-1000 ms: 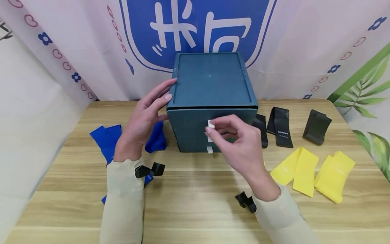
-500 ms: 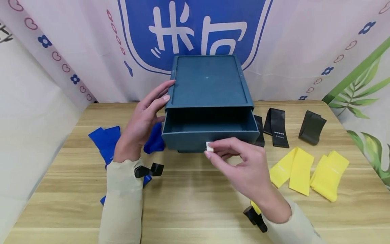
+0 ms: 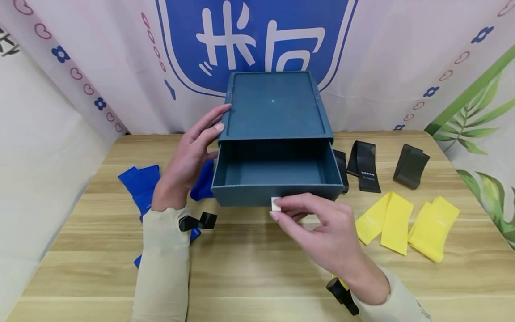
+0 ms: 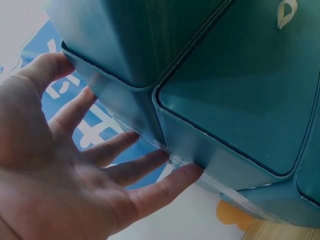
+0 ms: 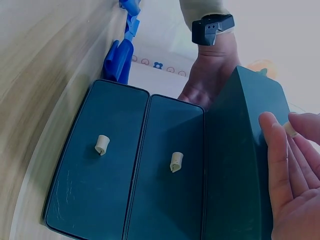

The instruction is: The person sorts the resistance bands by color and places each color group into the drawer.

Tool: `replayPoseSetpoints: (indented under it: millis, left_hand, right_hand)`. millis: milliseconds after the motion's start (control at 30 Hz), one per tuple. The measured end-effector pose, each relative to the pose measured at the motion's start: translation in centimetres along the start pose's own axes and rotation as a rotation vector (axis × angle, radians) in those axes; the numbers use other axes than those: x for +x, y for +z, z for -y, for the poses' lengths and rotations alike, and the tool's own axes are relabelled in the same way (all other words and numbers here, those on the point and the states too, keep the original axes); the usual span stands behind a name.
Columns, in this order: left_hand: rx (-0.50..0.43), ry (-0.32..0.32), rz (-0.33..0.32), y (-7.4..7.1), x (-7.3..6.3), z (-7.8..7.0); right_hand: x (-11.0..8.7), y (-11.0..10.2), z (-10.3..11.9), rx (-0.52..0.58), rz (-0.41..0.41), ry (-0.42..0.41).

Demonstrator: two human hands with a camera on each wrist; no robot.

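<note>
A dark teal drawer box (image 3: 273,105) stands at the back of the table, its top drawer (image 3: 241,196) pulled well out. My right hand (image 3: 327,232) pinches the white pull tab (image 3: 276,204) on that drawer's front between thumb and index finger. On the box's left side rests my left hand (image 3: 181,163), its fingers spread fairly straight; in the left wrist view the fingertips (image 4: 192,171) touch the side wall. Two lower drawers with white tabs (image 5: 102,144) look closed in the right wrist view.
Blue bands (image 3: 141,185) lie left of the box, partly behind the left arm. To the right are black bands (image 3: 368,167) and yellow bands (image 3: 396,221) on the wooden table (image 3: 249,277). A printed curtain (image 3: 120,53) hangs behind.
The top drawer has slid out from the box toward me, with my right hand pulling its white tab. My left hand has stayed on the box's side.
</note>
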State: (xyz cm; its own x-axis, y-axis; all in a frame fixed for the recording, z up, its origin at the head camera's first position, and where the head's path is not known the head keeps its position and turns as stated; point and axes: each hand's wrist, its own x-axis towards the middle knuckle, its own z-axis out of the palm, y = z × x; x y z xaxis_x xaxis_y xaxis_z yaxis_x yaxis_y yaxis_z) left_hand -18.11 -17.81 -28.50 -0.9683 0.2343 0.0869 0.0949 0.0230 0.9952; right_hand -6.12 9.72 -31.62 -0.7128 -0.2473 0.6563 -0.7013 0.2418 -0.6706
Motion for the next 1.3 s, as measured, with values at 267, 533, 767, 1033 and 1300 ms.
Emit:
replayPoseSetpoints:
  millis: [267, 533, 767, 1033, 1300]
  left_hand:
    - [0.001, -0.004, 0.002, 0.1, 0.0, 0.1]
    - [0.015, 0.013, 0.002, 0.4, 0.3, 0.5]
    - [0.011, 0.009, 0.009, 0.5, 0.3, 0.6]
    - [0.007, 0.020, -0.008, 0.2, 0.1, 0.4]
    - [0.020, 0.024, -0.004, 0.1, 0.0, 0.4]
  right_hand:
    - [-0.7, -0.3, 0.5, -0.002, 0.020, 0.020]
    - [-1.4, -0.9, 1.1, 0.002, 0.034, 0.031]
    - [-1.7, -1.0, 1.1, 0.004, 0.043, 0.019]
    - [-2.0, -4.6, -0.4, -0.003, 0.089, -0.112]
    - [-2.4, -12.6, -5.7, -0.253, 0.320, 0.406]
